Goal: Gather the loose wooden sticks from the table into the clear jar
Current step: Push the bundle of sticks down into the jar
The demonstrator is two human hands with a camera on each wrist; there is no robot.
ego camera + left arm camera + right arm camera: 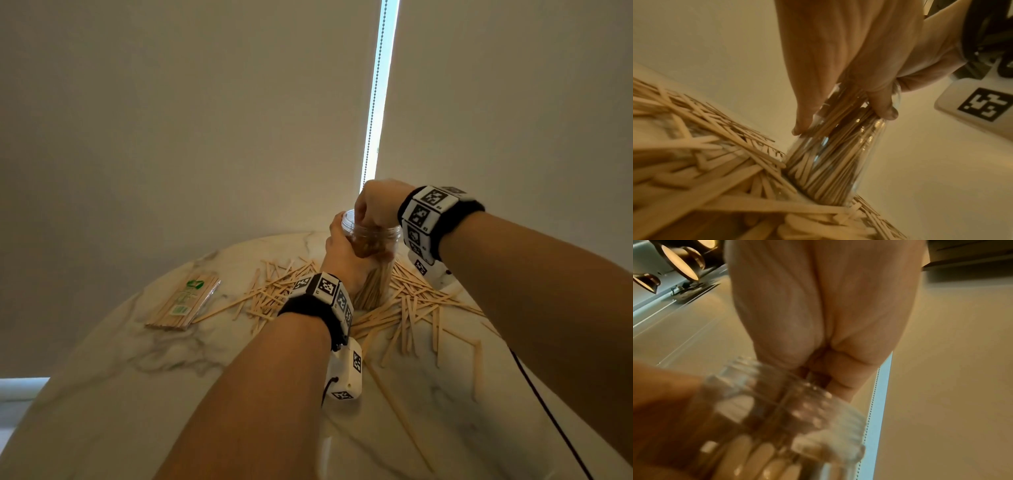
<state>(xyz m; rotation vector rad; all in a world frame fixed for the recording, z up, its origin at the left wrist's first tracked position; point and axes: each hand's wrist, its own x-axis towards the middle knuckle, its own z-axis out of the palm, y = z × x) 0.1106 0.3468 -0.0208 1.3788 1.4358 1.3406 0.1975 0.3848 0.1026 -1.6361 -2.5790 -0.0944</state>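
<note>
1. Many wooden sticks (371, 286) stand packed inside the clear jar (373, 260), which sits on the table (144, 394) and leans a little.
2. The jar is near the far side of the table, right in the middle of the messy pile of loose sticks (411, 308).
3. The left hand (342, 253) wraps around the side of the jar. In the left wrist view its fingers (882, 105) curl tight on the clear wall, with the sticks showing through.
4. The right hand (376, 205) is right above the jar's mouth. Its fingers point down into the opening, past the ridged rim (818, 410).
5. The fingers of the right hand look bunched close together, but I cannot tell if they hold a stick, because the view there is blurry.
6. Loose sticks lie all around the bottom of the jar, some touching it, and they spread out to both sides.
7. A few long thin sticks (400, 411) lie nearer to the person, apart from the pile.
8. A wrapped pack of sticks (183, 301) lies flat well off to the left.
9. Both wrists wear black bands (308, 308) with white blocks of black square marks.
10. A pale blind (205, 120) hangs behind the table.
</note>
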